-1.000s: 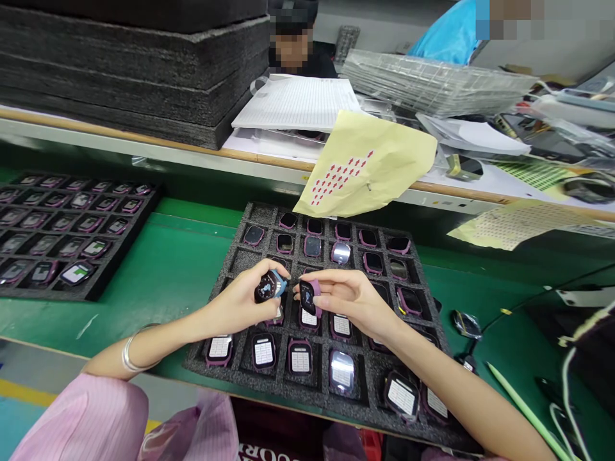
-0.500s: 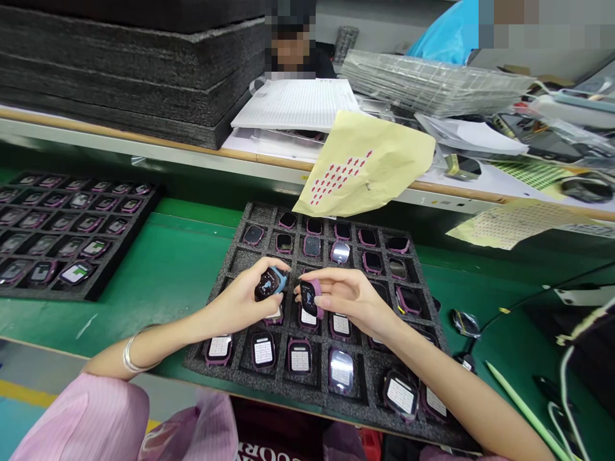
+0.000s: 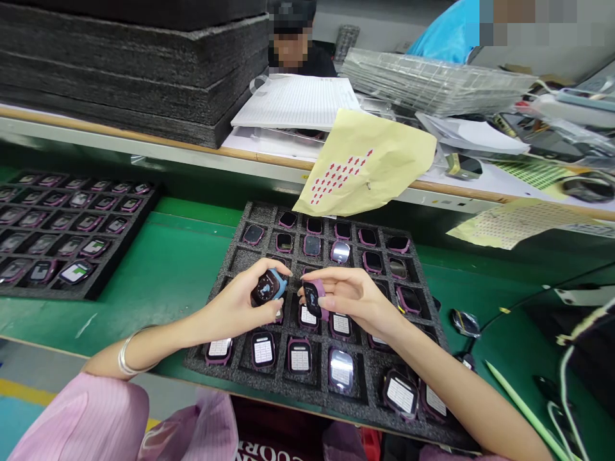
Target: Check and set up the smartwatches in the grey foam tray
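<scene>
My left hand (image 3: pixel 247 298) grips a blue smartwatch body (image 3: pixel 270 286) without a strap, its dark screen lit and tilted up toward me. Between the thumb and fingers of my right hand (image 3: pixel 358 298) is a purple smartwatch body (image 3: pixel 314 298), turned on edge with a lit dark face. The two watches are apart, side by side above a black foam tray (image 3: pixel 307 383). Several purple watches lie in the tray's compartments, such as one in the front row (image 3: pixel 300 356) showing a white grid screen. Those in the back rows have dark screens. My forearms and hands cover some compartments.
A second foam tray of watches (image 3: pixel 91 291) lies at left on the green table (image 3: pixel 177 237). Stacked black foam (image 3: pixel 202 83) and papers (image 3: pixel 298 102) stand on the shelf. A yellow sheet (image 3: pixel 365 166) hangs over its edge. A green stick (image 3: pixel 523 406) and cables are at right.
My right hand has shifted very slightly right with the purple watch. The blue watch has turned a little in my left hand. Both watches stay held.
</scene>
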